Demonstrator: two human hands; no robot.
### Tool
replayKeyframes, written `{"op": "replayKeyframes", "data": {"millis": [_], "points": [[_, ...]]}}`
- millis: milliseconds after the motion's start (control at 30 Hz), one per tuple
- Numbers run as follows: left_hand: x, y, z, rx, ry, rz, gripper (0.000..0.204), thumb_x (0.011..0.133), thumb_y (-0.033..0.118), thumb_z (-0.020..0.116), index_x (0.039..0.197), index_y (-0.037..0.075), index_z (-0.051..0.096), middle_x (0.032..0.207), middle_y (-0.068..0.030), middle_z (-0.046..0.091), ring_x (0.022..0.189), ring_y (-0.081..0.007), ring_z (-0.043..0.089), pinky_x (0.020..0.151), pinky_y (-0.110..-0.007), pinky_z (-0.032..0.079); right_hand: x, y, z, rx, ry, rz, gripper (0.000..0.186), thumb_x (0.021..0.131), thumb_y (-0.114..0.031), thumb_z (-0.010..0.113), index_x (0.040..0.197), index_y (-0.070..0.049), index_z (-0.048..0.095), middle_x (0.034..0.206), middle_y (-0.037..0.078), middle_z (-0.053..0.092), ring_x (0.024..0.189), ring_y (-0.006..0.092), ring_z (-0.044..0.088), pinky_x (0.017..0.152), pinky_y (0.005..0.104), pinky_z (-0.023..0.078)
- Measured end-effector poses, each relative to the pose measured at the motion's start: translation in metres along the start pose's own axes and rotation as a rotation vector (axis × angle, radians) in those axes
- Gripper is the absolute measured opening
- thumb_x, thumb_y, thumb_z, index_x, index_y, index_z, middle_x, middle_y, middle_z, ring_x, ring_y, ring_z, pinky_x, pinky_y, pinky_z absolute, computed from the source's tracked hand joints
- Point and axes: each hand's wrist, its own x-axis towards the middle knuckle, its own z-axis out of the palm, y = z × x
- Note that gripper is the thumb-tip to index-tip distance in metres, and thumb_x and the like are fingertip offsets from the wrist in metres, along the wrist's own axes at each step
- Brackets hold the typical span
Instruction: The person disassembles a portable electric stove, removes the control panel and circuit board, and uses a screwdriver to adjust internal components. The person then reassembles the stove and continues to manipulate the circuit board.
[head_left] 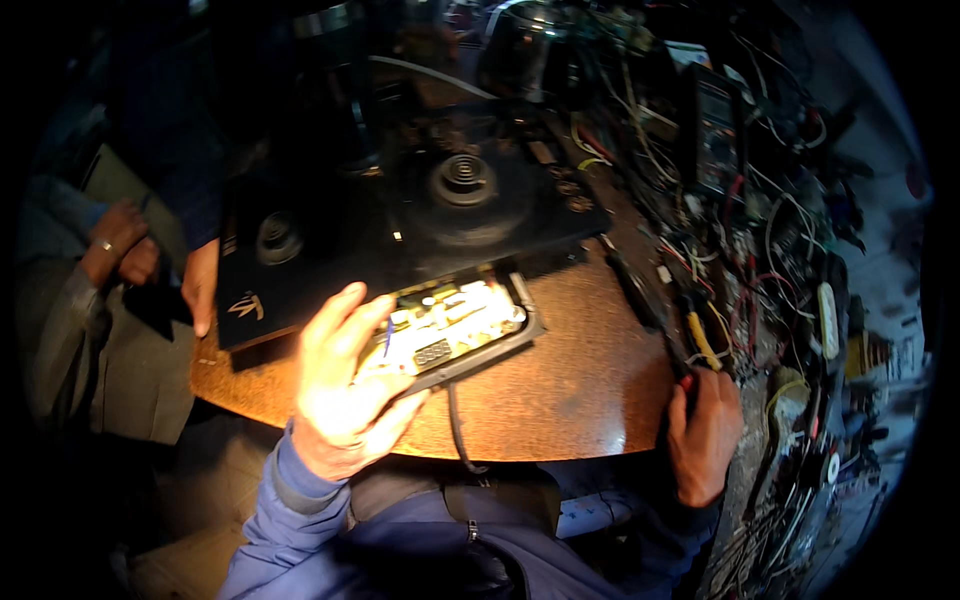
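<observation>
1. Left hand point(345, 400): fingers spread at the left end of the open housing point(452, 338), itself just nearside of the black hob panel point(340, 265); pinching, I cannot tell.
2. Housing's long axis roughly follows the panel's near edge (lit board point(470, 308) upward).
3. Nearside-right of the panel, right hand point(708, 430) curls round a red-ended tool point(686, 382); bare tabletop point(592, 380) between.

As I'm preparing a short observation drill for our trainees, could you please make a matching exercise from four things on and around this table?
Column one:
1. Circuit board
2. Cord
3. Meter
4. Stove top

Column two:
A. black, bearing round burners
B. brightly lit, beside the left hand
C. at upper right, near tangled wires
D. runs toward the table's near edge

Pairs: 1-B, 2-D, 3-C, 4-A
</observation>
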Motion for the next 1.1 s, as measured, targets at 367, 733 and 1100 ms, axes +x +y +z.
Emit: {"op": "replayKeyframes", "data": {"millis": [367,733,1100], "points": [[-0.002,-0.002,0.0,-0.008,0.114,0.024,0.025,0.057,0.01,0.08,0.079,0.006,0.071,0.116,-0.0144,0.07,0.122,-0.0381,0.06,0.094,-0.044,0.052,0.045,-0.03,-0.077,0.811,0.474,-0.134,0.032,0.092,-0.005,0.067,0.123,0.001,0.061,0.113,0.016,0.063,0.069,0.0082,0.058,0.056,0.0169,0.047],[-0.005,-0.005,0.002,0.078,0.057,0.007,0.015,0.067,0.016,0.077,0.073,0.007,0.067,0.122,-0.0189,0.069,0.125,-0.0401,0.06,0.096,-0.045,0.053,0.084,-0.126,-0.014,0.904,0.313,-0.634,0.045,0.091,0.002,0.065,0.133,0.01,0.049,0.1,0.017,0.063,0.08,0.0149,0.06,0.072,0.0239,0.051],[-0.004,-0.007,0.003,0.037,0.054,0.082,0.014,0.065,0.008,0.079,0.072,0.003,0.068,0.118,-0.0184,0.068,0.127,-0.042,0.058,0.1,-0.047,0.055,0.114,-0.124,0.021,1.054,0.544,-0.529,0.045,0.084,0.006,0.08,0.122,0.008,0.056,0.104,0.015,0.064,0.075,0.0133,0.064,0.069,0.0243,0.053]]}}
